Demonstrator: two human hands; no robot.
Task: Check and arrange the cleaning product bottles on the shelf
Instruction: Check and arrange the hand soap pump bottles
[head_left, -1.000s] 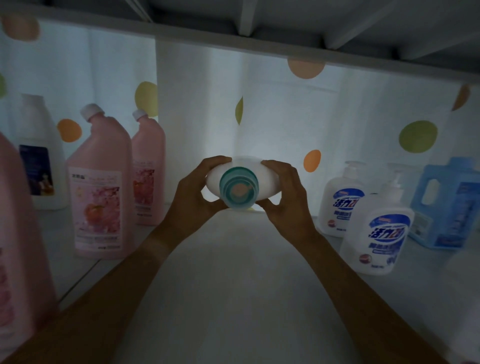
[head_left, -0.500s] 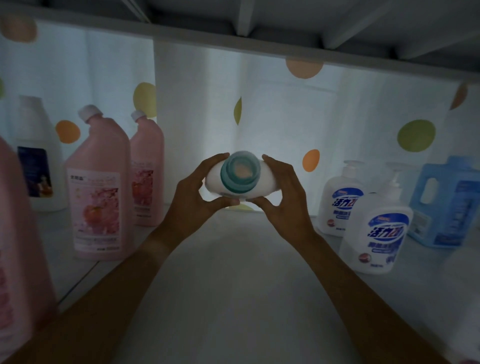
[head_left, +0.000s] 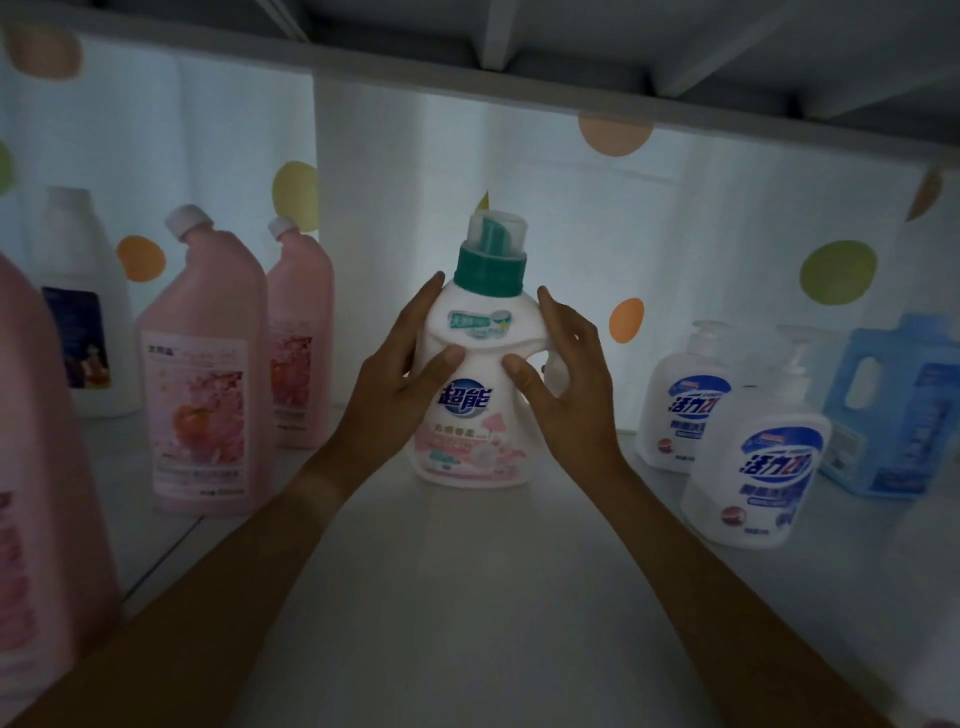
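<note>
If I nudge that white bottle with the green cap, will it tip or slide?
The white bottle looks fairly stable: broad base, narrow green cap. A low push would probably slide it on the smooth shelf; a high one might tip it. Both hands hold it, hinting at some weight.

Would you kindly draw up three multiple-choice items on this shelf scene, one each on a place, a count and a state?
1. Where do the pump bottles stand relative to the held detergent bottle?
A. to its right
B. to its left
C. behind it

2. How many pump bottles show?
A. one
B. two
C. four

3. How is the held bottle oriented?
A. lying flat
B. upside down
C. upright

Answers:
1 A: they sit right of the right hand.
2 B: two white pump tops show.
3 C: its green cap points up, with the left hand gripping its side.
</note>
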